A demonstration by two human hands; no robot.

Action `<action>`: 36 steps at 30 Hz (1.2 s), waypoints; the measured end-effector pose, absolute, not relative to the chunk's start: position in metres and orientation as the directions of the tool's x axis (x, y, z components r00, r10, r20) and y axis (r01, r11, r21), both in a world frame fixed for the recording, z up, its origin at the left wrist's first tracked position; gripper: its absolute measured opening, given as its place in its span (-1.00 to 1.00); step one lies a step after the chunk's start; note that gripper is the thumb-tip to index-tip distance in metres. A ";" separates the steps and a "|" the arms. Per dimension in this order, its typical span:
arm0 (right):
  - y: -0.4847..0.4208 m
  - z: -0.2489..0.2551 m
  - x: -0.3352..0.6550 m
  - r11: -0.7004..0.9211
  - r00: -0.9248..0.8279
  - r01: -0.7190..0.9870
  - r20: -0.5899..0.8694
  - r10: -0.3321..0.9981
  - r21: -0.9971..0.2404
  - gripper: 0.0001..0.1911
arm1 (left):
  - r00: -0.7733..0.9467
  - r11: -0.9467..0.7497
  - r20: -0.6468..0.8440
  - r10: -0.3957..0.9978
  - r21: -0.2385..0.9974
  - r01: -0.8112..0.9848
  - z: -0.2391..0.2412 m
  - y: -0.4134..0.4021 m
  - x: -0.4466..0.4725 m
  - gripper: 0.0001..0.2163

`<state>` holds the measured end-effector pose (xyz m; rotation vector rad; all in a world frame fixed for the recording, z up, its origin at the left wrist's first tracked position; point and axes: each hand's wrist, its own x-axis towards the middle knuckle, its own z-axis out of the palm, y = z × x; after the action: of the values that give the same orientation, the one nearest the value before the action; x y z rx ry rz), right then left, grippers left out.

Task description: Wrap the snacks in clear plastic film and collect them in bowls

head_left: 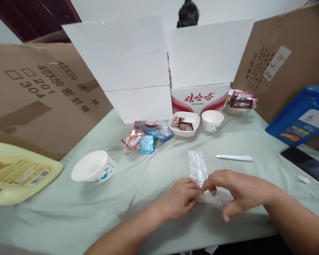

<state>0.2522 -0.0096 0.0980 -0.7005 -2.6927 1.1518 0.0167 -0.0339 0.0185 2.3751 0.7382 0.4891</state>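
A clear, crinkled plastic wrapper (pixel 198 164) lies on the cloth in front of me, its near end bunched between my hands. My left hand (pixel 184 198) has its fingers curled closed on the wrapper's near left side. From the right, my right hand (pixel 235 191) arches over the loose plastic. Its fingertips touch the wrapper close to the left hand's fingers, and its thumb stands well apart. Beyond the hands rests a white utility knife (pixel 234 157), with neither hand on it.
Small packaged snacks (pixel 146 136) lie beside a white bowl (pixel 184 132) holding two packets. Paper bowls stand at left (pixel 94 166) and back (pixel 212 121). A yellow bottle (pixel 23 173), blue bottle (pixel 300 117) and phone (pixel 307 164) flank the cloth. Cardboard walls enclose it; a person's head shows behind.
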 end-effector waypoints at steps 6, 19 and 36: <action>0.017 0.076 0.252 0.293 -0.699 0.297 0.002 0.715 -0.909 -0.80 | 0.600 -0.264 -0.018 0.800 0.887 0.378 0.017 -0.033 0.014 -0.48; 0.047 0.019 0.231 0.292 -0.292 0.784 0.089 0.952 -0.548 -0.59 | 0.589 -0.305 -0.008 0.808 0.849 0.431 0.015 -0.026 0.014 -0.60; 0.028 0.003 0.209 0.645 -0.612 0.756 0.226 0.758 -0.117 -0.62 | 0.593 -0.635 0.255 0.764 0.461 0.620 0.014 -0.028 0.008 -0.66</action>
<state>0.2088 0.0282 0.0033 -1.2260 -2.6108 0.0137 0.0084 -0.0284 0.0144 2.5001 1.1249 0.6243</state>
